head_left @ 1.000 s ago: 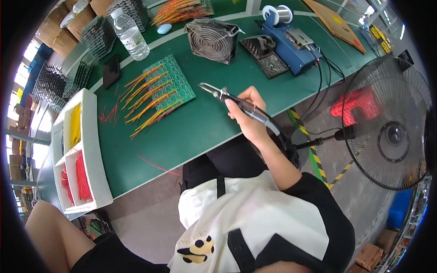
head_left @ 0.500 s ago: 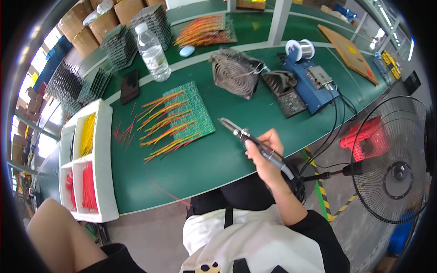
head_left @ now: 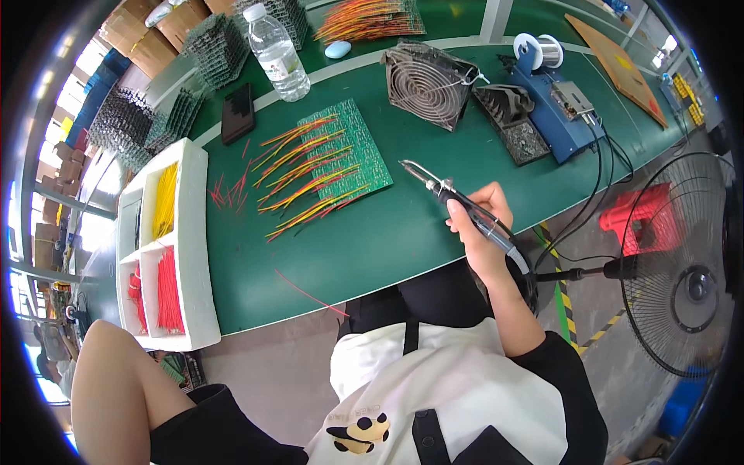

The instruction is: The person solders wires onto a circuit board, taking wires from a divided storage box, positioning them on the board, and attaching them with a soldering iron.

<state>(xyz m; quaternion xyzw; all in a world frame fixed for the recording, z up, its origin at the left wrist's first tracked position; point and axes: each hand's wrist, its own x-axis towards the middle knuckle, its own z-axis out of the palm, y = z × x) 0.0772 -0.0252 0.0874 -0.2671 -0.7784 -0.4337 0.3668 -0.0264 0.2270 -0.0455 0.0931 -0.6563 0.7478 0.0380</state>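
The soldering tool (head_left: pixel 444 188) was held over the front of the green worktop (head_left: pixel 372 248), to the right of the circuit board (head_left: pixel 360 147) and apart from it, its slim metal tip pointing toward the upper left. The grip of the right hand (head_left: pixel 479 246) was closed around the handle, with the thumb laid along it. The left hand was out of view, so its grip could not be told.

The tool looked light and rigid, easy to hold like a thick pen; the handle, well behind the metal front, seemed the only sound place to grasp, since the tip was probably hot. Its trailing cable likely tugged a little.

The board lay flat and looked thin, stiff and light, best taken by its bare right edge. Red and yellow wires (head_left: pixel 306 190) stuck out past its left side in rows; they looked thin, springy and easily bent or pulled loose, so they made a poor handhold.

Further out, a single red wire (head_left: pixel 310 295) overhung the front edge, and a white tray (head_left: pixel 198 232) of sorted wires stood at the left. Beyond the tool were a small boxy fan (head_left: pixel 422 85) and a blue machine (head_left: pixel 562 116) carrying a spool (head_left: pixel 550 53).
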